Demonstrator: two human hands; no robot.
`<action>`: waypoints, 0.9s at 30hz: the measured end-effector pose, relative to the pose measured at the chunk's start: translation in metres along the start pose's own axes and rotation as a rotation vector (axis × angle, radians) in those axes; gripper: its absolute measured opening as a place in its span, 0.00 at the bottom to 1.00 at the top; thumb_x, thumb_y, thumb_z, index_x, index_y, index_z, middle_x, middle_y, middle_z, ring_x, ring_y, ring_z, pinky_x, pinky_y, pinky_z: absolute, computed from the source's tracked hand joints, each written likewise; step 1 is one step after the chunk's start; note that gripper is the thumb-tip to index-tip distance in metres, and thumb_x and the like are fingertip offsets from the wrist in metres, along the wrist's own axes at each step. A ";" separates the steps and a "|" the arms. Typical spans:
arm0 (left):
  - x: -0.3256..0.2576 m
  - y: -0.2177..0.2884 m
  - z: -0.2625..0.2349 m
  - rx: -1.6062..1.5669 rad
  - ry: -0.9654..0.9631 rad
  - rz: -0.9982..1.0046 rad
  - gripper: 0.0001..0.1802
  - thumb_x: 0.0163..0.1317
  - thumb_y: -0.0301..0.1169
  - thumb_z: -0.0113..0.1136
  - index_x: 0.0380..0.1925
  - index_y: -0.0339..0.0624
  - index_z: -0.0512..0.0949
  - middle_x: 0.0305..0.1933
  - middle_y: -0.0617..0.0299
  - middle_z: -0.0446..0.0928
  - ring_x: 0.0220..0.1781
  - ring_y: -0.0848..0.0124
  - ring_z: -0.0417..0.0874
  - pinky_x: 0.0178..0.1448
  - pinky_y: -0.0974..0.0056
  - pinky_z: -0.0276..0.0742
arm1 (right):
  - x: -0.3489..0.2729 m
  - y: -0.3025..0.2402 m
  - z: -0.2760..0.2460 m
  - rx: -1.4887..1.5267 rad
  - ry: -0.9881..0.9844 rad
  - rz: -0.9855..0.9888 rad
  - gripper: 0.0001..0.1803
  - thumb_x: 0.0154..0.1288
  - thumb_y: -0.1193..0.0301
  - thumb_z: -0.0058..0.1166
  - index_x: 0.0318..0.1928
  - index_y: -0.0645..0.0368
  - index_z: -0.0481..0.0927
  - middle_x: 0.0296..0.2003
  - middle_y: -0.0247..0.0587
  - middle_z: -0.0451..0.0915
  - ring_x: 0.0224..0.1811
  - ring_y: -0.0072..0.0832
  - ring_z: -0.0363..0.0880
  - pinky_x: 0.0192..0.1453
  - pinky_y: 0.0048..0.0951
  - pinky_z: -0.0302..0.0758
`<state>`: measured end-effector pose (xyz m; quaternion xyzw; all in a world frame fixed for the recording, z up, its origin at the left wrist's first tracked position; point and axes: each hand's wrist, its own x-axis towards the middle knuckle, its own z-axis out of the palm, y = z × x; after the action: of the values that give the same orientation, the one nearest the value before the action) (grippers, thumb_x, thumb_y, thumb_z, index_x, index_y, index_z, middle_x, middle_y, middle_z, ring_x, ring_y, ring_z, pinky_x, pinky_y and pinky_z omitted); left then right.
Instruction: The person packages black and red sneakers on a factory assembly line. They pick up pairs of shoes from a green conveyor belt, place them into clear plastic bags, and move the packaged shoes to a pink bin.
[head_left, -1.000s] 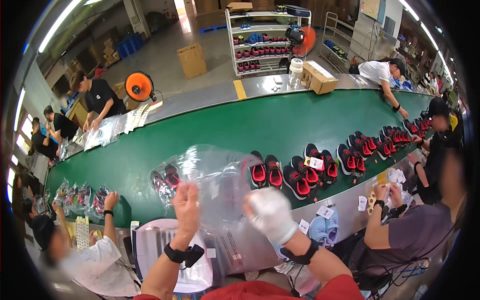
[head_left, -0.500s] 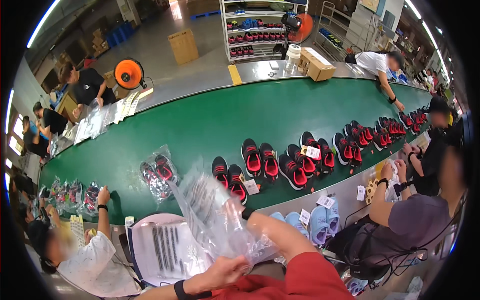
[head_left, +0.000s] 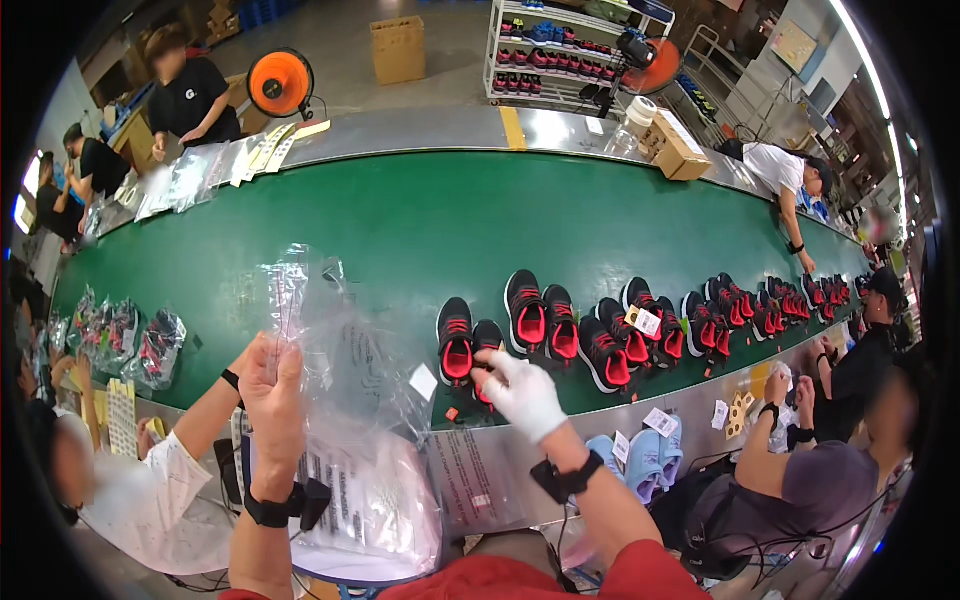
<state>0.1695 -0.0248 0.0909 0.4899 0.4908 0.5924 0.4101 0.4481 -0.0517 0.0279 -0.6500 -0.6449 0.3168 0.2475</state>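
My left hand [head_left: 272, 405] is closed on a clear plastic bag [head_left: 350, 370], which hangs loosely over the near belt edge. My right hand [head_left: 522, 395], in a white glove with bare fingertips, has its fingers curled at the heel opening of a black-and-red sneaker [head_left: 487, 335]. The glove partly hides that shoe. Beside it stands the matching sneaker [head_left: 455, 335]. A small white tag [head_left: 423, 382] shows left of the pair. Below my left hand, a stack of printed clear bags [head_left: 370, 500] lies in a blue-rimmed tray, and another printed bag [head_left: 475, 475] lies beside it.
A row of black-and-red sneakers [head_left: 603, 352] runs right along the green belt [head_left: 400, 210]. Bagged shoes [head_left: 158, 348] sit at the left. Light-blue shoes [head_left: 645, 460] lie near my right forearm. Co-workers flank me closely; a co-worker's arm [head_left: 215, 410] reaches beside my left hand.
My right hand has left the bag and moved to the sneaker. My left hand has risen leftward with the bag. The bagged pair on the middle-left belt no longer shows there. The view has shifted.
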 end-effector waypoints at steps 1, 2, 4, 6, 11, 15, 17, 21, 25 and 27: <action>0.000 0.004 0.005 -0.036 -0.002 0.008 0.05 0.63 0.28 0.54 0.29 0.43 0.70 0.25 0.76 0.63 0.26 0.87 0.59 0.30 0.78 0.55 | 0.013 0.022 0.009 -0.130 -0.053 0.094 0.25 0.58 0.50 0.51 0.48 0.54 0.74 0.30 0.46 0.81 0.34 0.40 0.81 0.38 0.36 0.75; -0.002 0.005 0.008 0.025 -0.032 -0.011 0.06 0.64 0.29 0.55 0.28 0.44 0.70 0.25 0.77 0.63 0.27 0.87 0.59 0.30 0.78 0.55 | 0.022 0.042 0.024 -0.175 -0.165 0.095 0.27 0.56 0.46 0.51 0.47 0.53 0.75 0.30 0.49 0.81 0.35 0.42 0.81 0.39 0.38 0.75; -0.003 0.006 0.016 0.061 -0.074 -0.005 0.07 0.64 0.29 0.55 0.28 0.44 0.70 0.25 0.77 0.62 0.27 0.87 0.59 0.30 0.78 0.54 | 0.032 0.079 0.076 -0.409 -0.211 0.035 0.26 0.54 0.46 0.53 0.43 0.53 0.74 0.28 0.47 0.81 0.34 0.41 0.81 0.40 0.42 0.75; -0.006 0.007 0.017 0.107 -0.079 -0.009 0.07 0.64 0.30 0.55 0.28 0.44 0.70 0.25 0.77 0.62 0.27 0.87 0.58 0.30 0.78 0.54 | 0.037 0.079 0.101 -0.470 -0.231 0.112 0.25 0.53 0.46 0.53 0.41 0.53 0.74 0.27 0.47 0.80 0.33 0.41 0.81 0.39 0.44 0.74; -0.005 0.006 0.024 0.069 -0.043 -0.092 0.06 0.64 0.31 0.54 0.29 0.44 0.71 0.24 0.77 0.63 0.26 0.89 0.59 0.27 0.78 0.53 | 0.033 0.076 0.075 -0.383 0.115 0.044 0.22 0.55 0.49 0.50 0.38 0.53 0.78 0.32 0.51 0.80 0.36 0.41 0.80 0.40 0.42 0.74; -0.003 0.004 0.043 -0.140 -0.101 -0.188 0.04 0.64 0.30 0.53 0.31 0.43 0.72 0.24 0.77 0.65 0.25 0.89 0.60 0.25 0.77 0.55 | 0.014 0.068 -0.006 0.661 0.161 0.109 0.20 0.60 0.55 0.53 0.42 0.59 0.75 0.31 0.40 0.80 0.28 0.29 0.79 0.36 0.34 0.76; -0.002 0.007 0.063 -0.105 -0.108 -0.122 0.04 0.64 0.30 0.53 0.31 0.43 0.72 0.24 0.77 0.65 0.25 0.89 0.60 0.25 0.77 0.56 | -0.019 0.053 -0.060 0.895 0.211 0.066 0.32 0.60 0.46 0.49 0.51 0.62 0.72 0.43 0.43 0.79 0.39 0.34 0.80 0.46 0.37 0.77; -0.008 0.026 0.101 -0.120 -0.139 -0.112 0.04 0.64 0.29 0.53 0.31 0.43 0.72 0.24 0.77 0.66 0.25 0.88 0.61 0.26 0.78 0.57 | -0.069 -0.001 -0.105 1.361 0.068 -0.135 0.36 0.57 0.48 0.49 0.57 0.61 0.64 0.51 0.43 0.71 0.50 0.36 0.72 0.53 0.38 0.69; -0.019 0.050 0.131 0.022 -0.345 -0.100 0.04 0.63 0.30 0.53 0.31 0.42 0.74 0.20 0.72 0.68 0.24 0.84 0.66 0.26 0.73 0.63 | -0.074 0.008 -0.113 0.045 0.085 -0.597 0.13 0.47 0.67 0.66 0.32 0.55 0.78 0.24 0.35 0.72 0.21 0.32 0.70 0.24 0.33 0.68; -0.057 0.028 0.157 0.327 -0.402 0.297 0.04 0.61 0.28 0.53 0.31 0.39 0.72 0.20 0.59 0.73 0.25 0.71 0.75 0.30 0.65 0.70 | -0.079 -0.016 -0.097 -0.250 0.060 -0.447 0.16 0.48 0.55 0.61 0.29 0.54 0.79 0.26 0.39 0.74 0.27 0.38 0.75 0.27 0.37 0.73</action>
<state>0.3337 -0.0567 0.1147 0.7233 0.4116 0.4501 0.3237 0.5103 -0.1214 0.1123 -0.5258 -0.7992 0.1527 0.2480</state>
